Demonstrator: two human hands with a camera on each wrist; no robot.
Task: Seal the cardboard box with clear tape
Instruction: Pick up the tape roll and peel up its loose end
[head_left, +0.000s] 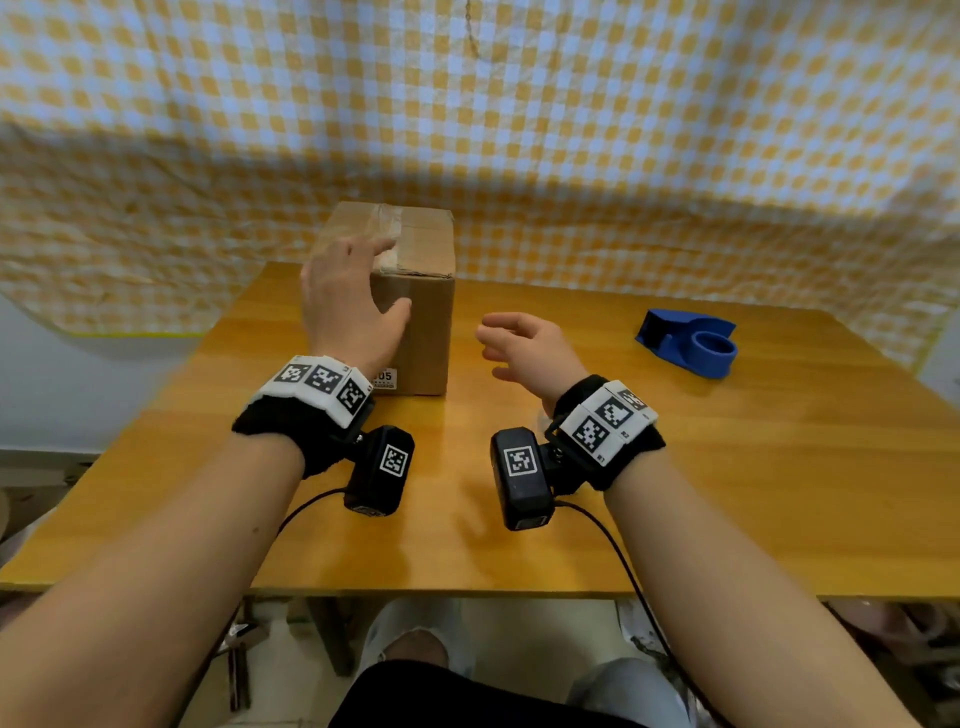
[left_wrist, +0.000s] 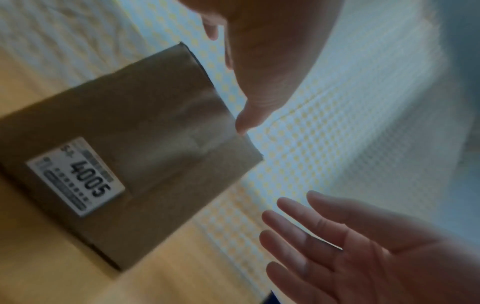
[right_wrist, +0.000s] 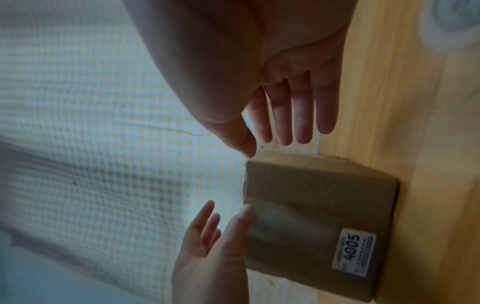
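Box x1, far-left on bench | dispenser x1, far right, well apart | left hand at box's left top edge, right hand just beside; fingers spread, holding nothing | near bench bare

The head view is bright and evenly lit, with soft sheen on the glossy yellow wooden bench and faint shadows under the wrists. Its wide lens bows the yellow-and-white checked cloth backdrop toward the edges, and the cloth smears around 9 and 3 o'clock. Both wrist views are dimmer, backlit and blurred; the brown cardboard box looks dark, though its white label stays readable.
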